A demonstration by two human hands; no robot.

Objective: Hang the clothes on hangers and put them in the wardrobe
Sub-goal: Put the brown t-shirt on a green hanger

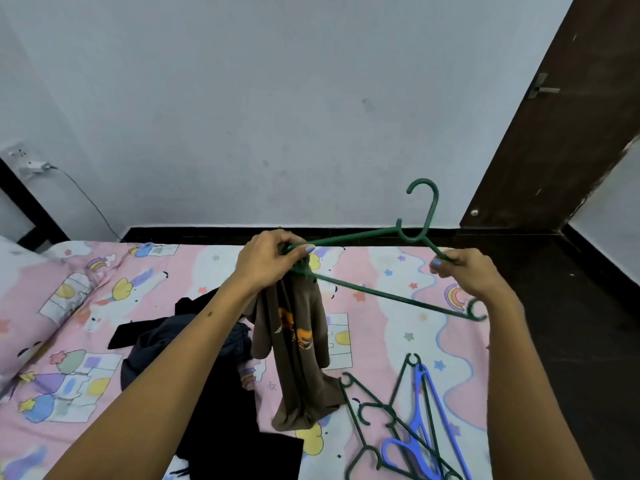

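Note:
I hold a green plastic hanger (391, 295) in the air above the bed. My left hand (266, 261) grips its left end together with the bunched top of a brown garment (298, 344) with an orange print. The garment hangs down and its lower end rests on the bed. My right hand (465, 271) pinches the hanger's right shoulder just below the hook. The wardrobe is out of view.
The bed (381, 271) has a pink cartoon sheet and a pillow (38, 299) at the left. Dark clothes (207, 393) lie piled under my left arm. Spare green hangers (374, 420) and a blue hanger (422, 438) lie at lower right. A brown door (554, 116) stands at right.

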